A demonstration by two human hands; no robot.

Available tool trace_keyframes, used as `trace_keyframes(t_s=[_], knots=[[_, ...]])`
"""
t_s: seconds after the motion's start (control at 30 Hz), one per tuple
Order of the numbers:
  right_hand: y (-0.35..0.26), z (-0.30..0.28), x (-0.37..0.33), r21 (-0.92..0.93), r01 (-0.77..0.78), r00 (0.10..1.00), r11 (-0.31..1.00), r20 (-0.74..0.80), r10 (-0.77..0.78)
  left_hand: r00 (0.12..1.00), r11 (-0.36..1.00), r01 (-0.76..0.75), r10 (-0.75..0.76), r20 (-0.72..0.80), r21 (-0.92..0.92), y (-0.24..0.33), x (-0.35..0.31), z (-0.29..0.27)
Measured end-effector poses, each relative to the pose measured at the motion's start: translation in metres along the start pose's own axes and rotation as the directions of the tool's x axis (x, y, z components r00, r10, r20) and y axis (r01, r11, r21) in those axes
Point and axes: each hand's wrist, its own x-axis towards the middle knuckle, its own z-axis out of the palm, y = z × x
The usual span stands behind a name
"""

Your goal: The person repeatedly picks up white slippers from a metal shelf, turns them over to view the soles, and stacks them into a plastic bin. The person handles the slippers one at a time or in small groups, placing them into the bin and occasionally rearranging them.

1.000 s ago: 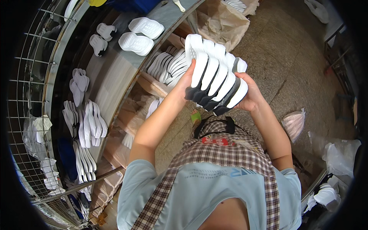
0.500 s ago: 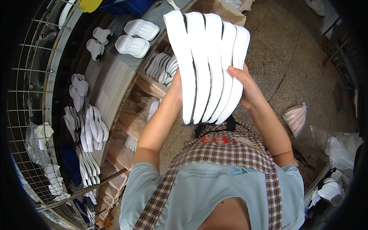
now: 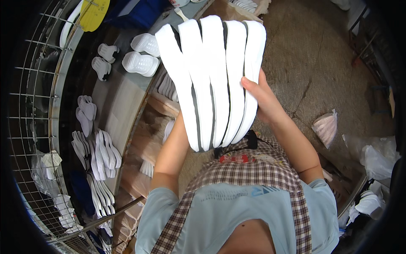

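Several white shoe soles [image 3: 211, 80] with dark gaps between them are fanned side by side in front of my chest. My right hand [image 3: 265, 98] grips the stack's right side, thumb lying over the outermost soles and fingers behind. On the other side, my left forearm [image 3: 172, 154] runs up behind the lower left edge of the soles. The left hand itself is hidden behind the stack it holds up; its fingers do not show. The soles stand tilted, upper ends spread wider than the lower ends.
Along the left, a grey bench [image 3: 120, 95] carries several pairs of white soles [image 3: 141, 63] and upright sole bundles [image 3: 101, 154]. Beyond it is a wire grid [image 3: 34, 93]. Bins of soles [image 3: 167, 89] stand below. A tied plastic bag [image 3: 325, 129] lies on the floor at right.
The stack of soles has shifted left and slightly down, and its soles are fanned wider apart at the top. My right hand has moved left with it; my left hand has slipped out of sight behind.
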Motion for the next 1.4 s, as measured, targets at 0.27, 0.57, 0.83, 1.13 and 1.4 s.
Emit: trace_keyframes(t_s=[0.27,0.57,0.83,1.13,1.4], knots=[[0.008,0.003,-0.001,0.046,0.046,0.999,0.998,-0.026,-0.045,1.000,1.000,-0.022,0.022,-0.022,-0.012,-0.005,-0.003,-0.007],[0.011,-0.002,-0.006,0.037,0.033,0.999,0.999,0.011,-0.033,0.999,0.999,-0.035,0.035,-0.021,-0.014,-0.005,0.000,-0.015],[0.019,-0.007,-0.004,-0.034,0.078,0.996,0.996,0.051,-0.077,0.999,0.998,-0.049,0.049,-0.020,-0.028,-0.003,0.000,-0.020],[0.019,-0.008,-0.005,-0.144,0.080,0.997,0.986,0.025,-0.077,0.998,0.997,-0.064,0.064,-0.024,-0.032,-0.001,-0.007,-0.023],[0.019,-0.016,-0.001,-0.177,0.098,0.993,0.979,0.082,-0.085,0.996,0.995,-0.086,0.086,-0.020,-0.039,0.005,-0.007,-0.026]])
